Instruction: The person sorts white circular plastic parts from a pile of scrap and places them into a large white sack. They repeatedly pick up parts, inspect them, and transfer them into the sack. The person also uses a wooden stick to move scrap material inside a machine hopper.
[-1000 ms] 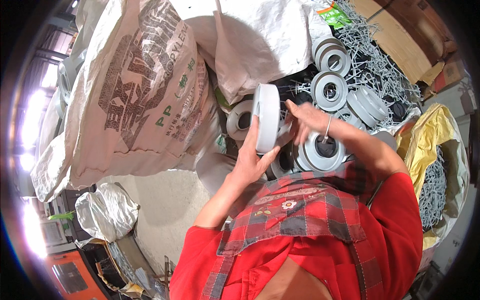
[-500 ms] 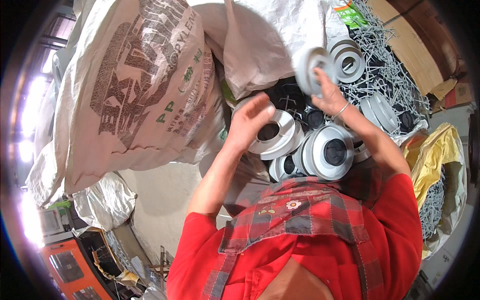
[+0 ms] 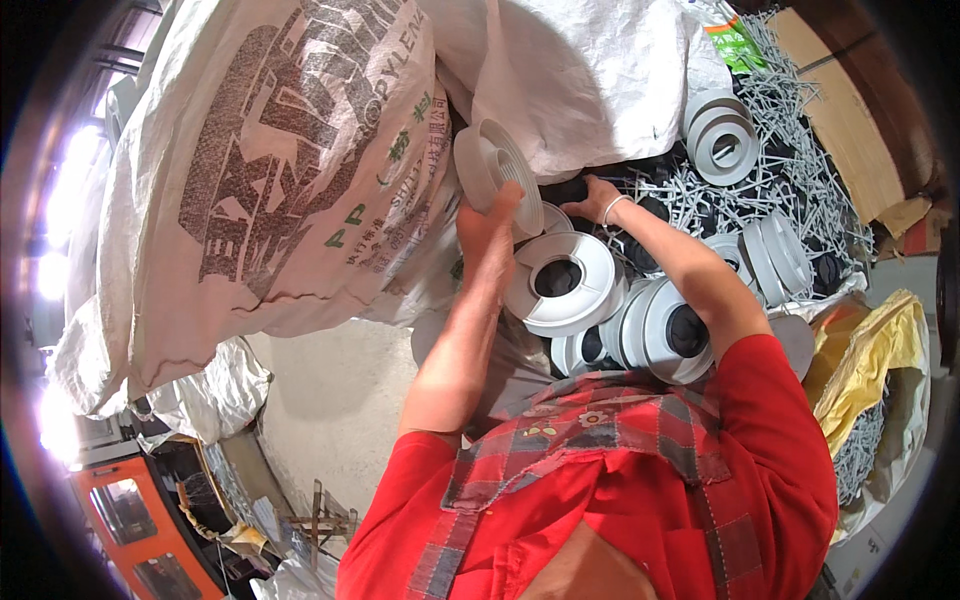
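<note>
My left hand (image 3: 492, 222) grips a pale grey grooved plastic ring (image 3: 482, 165), tilted up beside the woven sack. My right hand (image 3: 595, 203) reaches into dark parts (image 3: 568, 188) at the pile's back, thumb and fingers apart; whether it touches them is unclear. Below both hands lie a grey flanged ring (image 3: 560, 300) with a black centre and a group of similar rings (image 3: 650, 345) near my checked apron. More grey rings (image 3: 720, 140) sit at the upper right and others (image 3: 785, 255) at the right, among many thin grey rods (image 3: 790, 150) and black parts.
Large white woven sacks (image 3: 280, 150) fill the upper left. Cardboard (image 3: 840, 130) lines the upper right. A yellow bag (image 3: 855, 350) with grey rods stands at right. Concrete floor (image 3: 320, 400) shows at lower left, near an orange-framed unit (image 3: 125, 510) and a crumpled white bag (image 3: 220, 390).
The ring that my right hand lifted half a second ago is now in my left hand, further left. My right hand has moved left and back into the dark parts.
</note>
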`<state>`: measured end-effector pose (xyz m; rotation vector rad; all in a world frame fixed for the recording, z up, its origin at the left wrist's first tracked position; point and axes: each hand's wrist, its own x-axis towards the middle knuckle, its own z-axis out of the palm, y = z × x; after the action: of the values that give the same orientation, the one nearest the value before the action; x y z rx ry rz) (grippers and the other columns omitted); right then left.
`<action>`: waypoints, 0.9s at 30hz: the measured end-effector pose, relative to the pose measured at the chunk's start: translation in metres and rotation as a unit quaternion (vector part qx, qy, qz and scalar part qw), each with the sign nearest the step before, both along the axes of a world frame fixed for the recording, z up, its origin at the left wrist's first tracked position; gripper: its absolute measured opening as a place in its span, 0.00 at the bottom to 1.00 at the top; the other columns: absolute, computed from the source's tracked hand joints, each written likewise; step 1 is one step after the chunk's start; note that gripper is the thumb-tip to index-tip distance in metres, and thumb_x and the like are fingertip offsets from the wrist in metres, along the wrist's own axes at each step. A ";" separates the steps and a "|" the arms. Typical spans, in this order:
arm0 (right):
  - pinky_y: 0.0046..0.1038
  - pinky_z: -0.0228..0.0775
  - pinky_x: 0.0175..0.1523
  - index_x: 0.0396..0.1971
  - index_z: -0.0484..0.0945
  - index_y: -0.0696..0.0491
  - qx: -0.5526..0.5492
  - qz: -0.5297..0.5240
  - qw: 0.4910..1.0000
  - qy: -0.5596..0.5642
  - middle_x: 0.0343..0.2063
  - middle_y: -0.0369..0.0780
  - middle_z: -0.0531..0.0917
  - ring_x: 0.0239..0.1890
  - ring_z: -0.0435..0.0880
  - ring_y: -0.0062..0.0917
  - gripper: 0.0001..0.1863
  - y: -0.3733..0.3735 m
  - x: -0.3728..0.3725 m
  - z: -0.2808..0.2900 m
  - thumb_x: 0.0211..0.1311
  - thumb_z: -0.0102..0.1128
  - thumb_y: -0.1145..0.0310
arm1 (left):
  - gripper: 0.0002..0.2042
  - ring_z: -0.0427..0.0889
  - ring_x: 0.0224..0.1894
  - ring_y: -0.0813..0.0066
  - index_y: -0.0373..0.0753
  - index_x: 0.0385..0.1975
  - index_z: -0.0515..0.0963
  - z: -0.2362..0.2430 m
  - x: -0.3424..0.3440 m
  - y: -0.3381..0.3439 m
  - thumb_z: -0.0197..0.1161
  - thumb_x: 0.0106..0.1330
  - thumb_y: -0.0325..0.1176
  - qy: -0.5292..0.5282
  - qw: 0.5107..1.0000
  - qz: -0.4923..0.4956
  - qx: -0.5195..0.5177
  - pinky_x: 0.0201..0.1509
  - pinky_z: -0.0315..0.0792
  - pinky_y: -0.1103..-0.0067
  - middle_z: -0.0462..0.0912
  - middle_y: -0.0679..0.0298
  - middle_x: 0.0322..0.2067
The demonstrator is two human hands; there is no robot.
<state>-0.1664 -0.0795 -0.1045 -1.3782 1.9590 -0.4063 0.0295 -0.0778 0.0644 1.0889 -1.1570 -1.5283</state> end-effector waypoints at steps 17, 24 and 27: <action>0.34 0.69 0.50 0.49 0.69 0.55 -0.346 0.116 0.931 0.014 0.40 0.49 0.70 0.44 0.73 0.44 0.35 0.134 -0.002 0.197 0.35 0.69 0.62 | 0.17 0.75 0.25 0.80 0.33 0.41 0.73 0.008 -0.007 0.048 0.61 0.62 0.41 0.026 0.959 -0.270 0.084 0.28 0.70 0.84 0.77 0.66 0.31; 0.36 0.69 0.51 0.51 0.69 0.55 -0.390 0.213 0.889 0.110 0.41 0.50 0.71 0.44 0.73 0.44 0.38 0.152 -0.005 0.210 0.34 0.70 0.62 | 0.21 0.77 0.44 0.71 0.28 0.51 0.68 0.034 -0.003 0.069 0.60 0.63 0.36 0.111 0.926 -0.327 0.151 0.46 0.74 0.73 0.76 0.58 0.45; 0.36 0.68 0.52 0.49 0.73 0.59 -0.313 0.045 0.949 -0.007 0.39 0.54 0.75 0.43 0.75 0.44 0.37 0.153 -0.007 0.210 0.36 0.69 0.56 | 0.22 0.76 0.46 0.72 0.31 0.52 0.68 0.022 -0.011 0.083 0.63 0.61 0.34 0.138 0.933 -0.317 0.103 0.50 0.71 0.73 0.76 0.60 0.46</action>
<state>-0.1730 0.0737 0.1056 -1.8296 1.8156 -1.0582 0.0185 0.0051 0.0865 0.6124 -1.2300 -2.2633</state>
